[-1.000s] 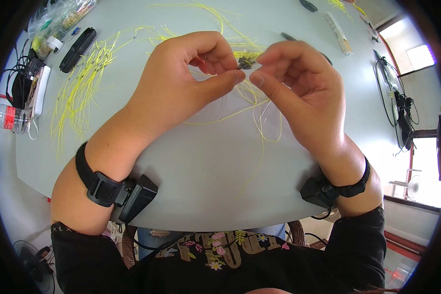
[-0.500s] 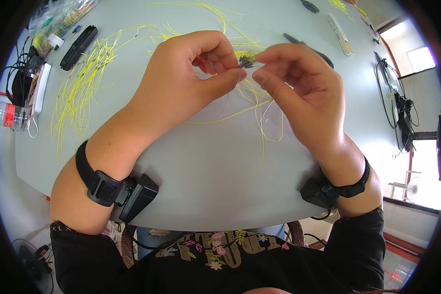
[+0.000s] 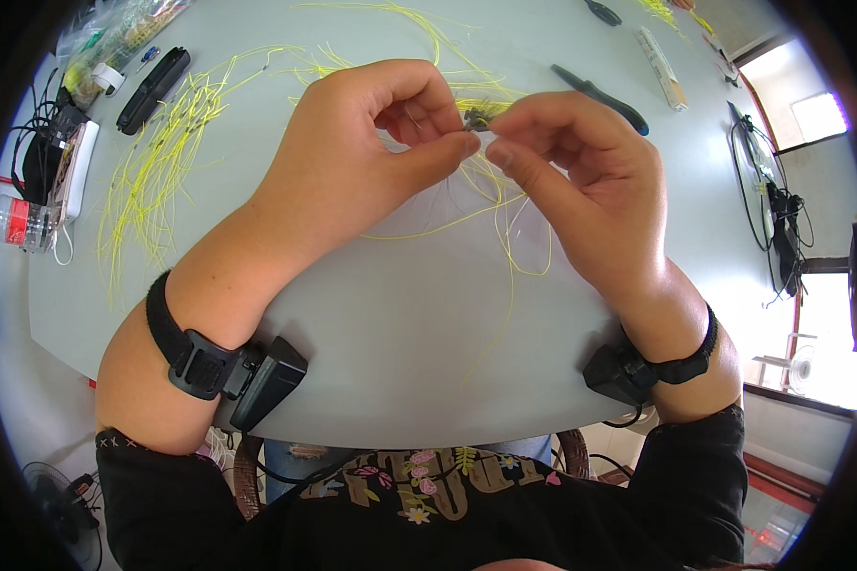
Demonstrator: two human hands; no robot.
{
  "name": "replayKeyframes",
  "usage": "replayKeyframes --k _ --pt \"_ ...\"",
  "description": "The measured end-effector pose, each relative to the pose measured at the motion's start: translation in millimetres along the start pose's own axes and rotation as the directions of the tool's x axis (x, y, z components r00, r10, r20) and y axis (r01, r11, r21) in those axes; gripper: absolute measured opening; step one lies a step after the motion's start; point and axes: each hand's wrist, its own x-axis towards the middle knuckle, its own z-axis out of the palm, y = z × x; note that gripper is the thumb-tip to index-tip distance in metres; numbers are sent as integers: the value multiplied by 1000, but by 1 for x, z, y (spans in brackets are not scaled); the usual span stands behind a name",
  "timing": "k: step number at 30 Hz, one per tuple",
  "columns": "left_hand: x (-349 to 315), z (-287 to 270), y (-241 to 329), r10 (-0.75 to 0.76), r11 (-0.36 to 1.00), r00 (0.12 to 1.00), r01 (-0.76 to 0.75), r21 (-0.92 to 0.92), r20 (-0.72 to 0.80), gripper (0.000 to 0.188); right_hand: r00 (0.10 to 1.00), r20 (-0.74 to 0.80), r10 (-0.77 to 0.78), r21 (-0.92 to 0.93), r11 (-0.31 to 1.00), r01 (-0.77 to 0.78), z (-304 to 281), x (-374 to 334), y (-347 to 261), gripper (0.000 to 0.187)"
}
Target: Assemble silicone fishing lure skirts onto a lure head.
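Observation:
Over the far middle of the table, my left hand (image 3: 390, 119) is closed in a pinch on a bunch of small dark grey pieces (image 3: 477, 118) with thin yellow wires. My right hand (image 3: 586, 162) meets the bunch from the other side, its thumb and index fingertips nearly together at the dark pieces. Whatever lies between those fingertips is too small to make out. Loose yellow wires (image 3: 510, 238) trail below the hands onto the table, and more lie behind them.
A heap of yellow wires (image 3: 167, 143) lies at left beside a black case (image 3: 153, 90). Behind my right hand is a dark-handled tool (image 3: 600, 98), with a white strip-shaped box (image 3: 661, 67) farther right. A plastic bottle (image 3: 21, 224) and a white power strip (image 3: 78, 171) sit at the left edge.
My right hand has shifted slightly left and down, bringing its fingertips closer together at the dark pieces. The left hand has stayed almost still.

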Motion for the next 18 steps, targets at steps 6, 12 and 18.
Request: replayKeyframes --k 6,12,18 --pt "0 0 0 7 1000 1000 -7 -2 -2 12 999 22 34 28 999 -34 -1 0 1 15" --pt "0 0 0 17 1000 1000 -17 14 1 11 990 87 113 34 993 -116 -4 -1 -6 25" --pt "0 0 -1 25 999 1000 -26 39 7 10 997 12 73 72 995 -73 0 -1 -2 18"
